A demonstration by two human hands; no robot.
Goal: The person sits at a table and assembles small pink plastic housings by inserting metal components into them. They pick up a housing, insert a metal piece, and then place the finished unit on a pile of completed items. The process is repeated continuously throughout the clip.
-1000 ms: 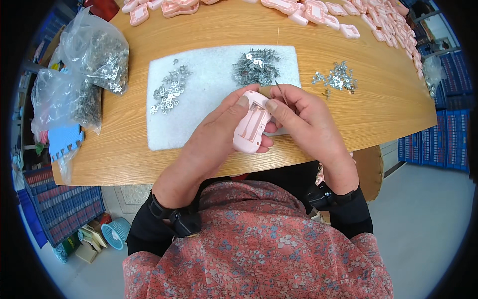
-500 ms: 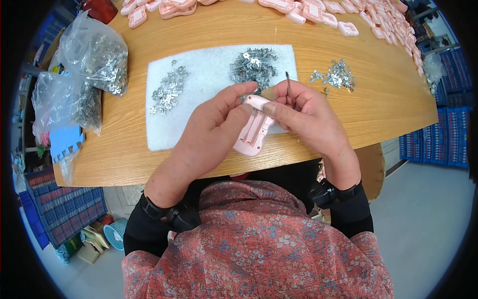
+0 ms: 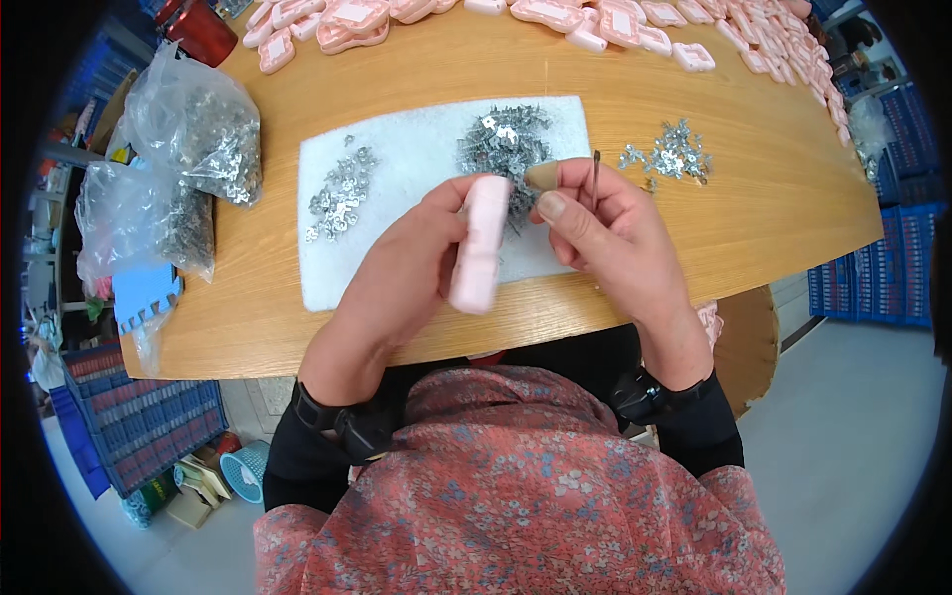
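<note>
My left hand (image 3: 402, 253) is closed around a pink plastic casing (image 3: 481, 248), which stands on edge, slightly blurred, over the front of a white foam mat (image 3: 412, 134). To its right is my right hand (image 3: 635, 243), its fingers curled round a thin dark metal tool (image 3: 596, 177) that points up between them. A tan cover (image 3: 541, 177) wraps the index fingertip. Thumb and index finger are bent close together beside a dense pile of small metal clips (image 3: 496, 139); whether a clip is between them I cannot tell.
Looser metal pieces (image 3: 342, 193) lie on the mat's left, and another cluster (image 3: 679, 154) on the wooden table (image 3: 773, 188). Clear bags of metal parts (image 3: 213, 129) stand at the left. Many pink casings (image 3: 620, 25) line the far edge, near a red container (image 3: 201, 32).
My left hand has turned the pink casing from its open battery-slot face onto its edge and drawn it slightly left. My right hand has let go of the casing and moved apart.
</note>
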